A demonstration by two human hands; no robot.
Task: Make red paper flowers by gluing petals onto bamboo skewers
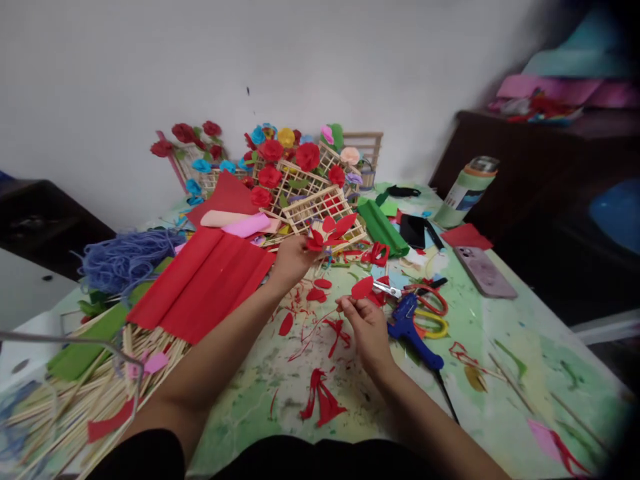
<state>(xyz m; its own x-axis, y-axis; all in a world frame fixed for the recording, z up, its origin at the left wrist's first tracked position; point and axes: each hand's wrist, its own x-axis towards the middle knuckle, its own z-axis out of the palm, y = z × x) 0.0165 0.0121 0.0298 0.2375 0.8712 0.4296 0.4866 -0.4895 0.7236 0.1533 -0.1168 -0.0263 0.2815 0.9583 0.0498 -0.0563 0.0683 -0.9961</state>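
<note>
From the head camera, my left hand (293, 261) grips a red paper flower (330, 233) over the middle of the table (295, 393), in front of the bamboo lattices (320, 207) near its far edge. My right hand (367, 327) pinches a single red petal (363, 288) by its lower end, just beside the scissors (425, 303) and the blue glue gun (415, 333). Red paper scraps (323, 400) lie between my forearms, toward the near edge. Red crepe paper (200, 287) covers part of the stick pile (75, 427) at the left edge; a pink phone (485, 272) rests by the right edge.
</note>
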